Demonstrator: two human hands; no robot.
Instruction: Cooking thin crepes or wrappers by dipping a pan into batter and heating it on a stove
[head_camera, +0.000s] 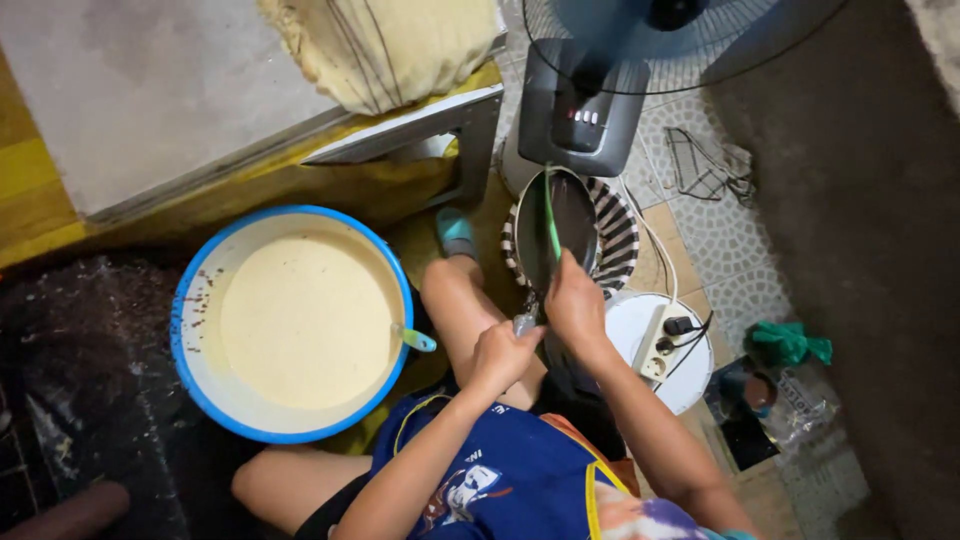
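Floor (740, 230): patterned tile, crowded; bare strip at 3 o'clock.
Slab (150, 90): grey, at 11 o'clock.
Basin (190, 300): blue-rimmed, batter-filled, at 9 o'clock.
Fan (585, 110): at 12 o'clock.
Pan (560, 235): dark, centre, over striped basket (618, 235).
Right hand (575, 300): fingers pressed together around green stick (551, 215).
Left hand (503, 352): fingers pinching pan handle (525, 323).

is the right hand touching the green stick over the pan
Touching. The head view shows the right hand closed around the lower end of the green stick, which rises over the pan.
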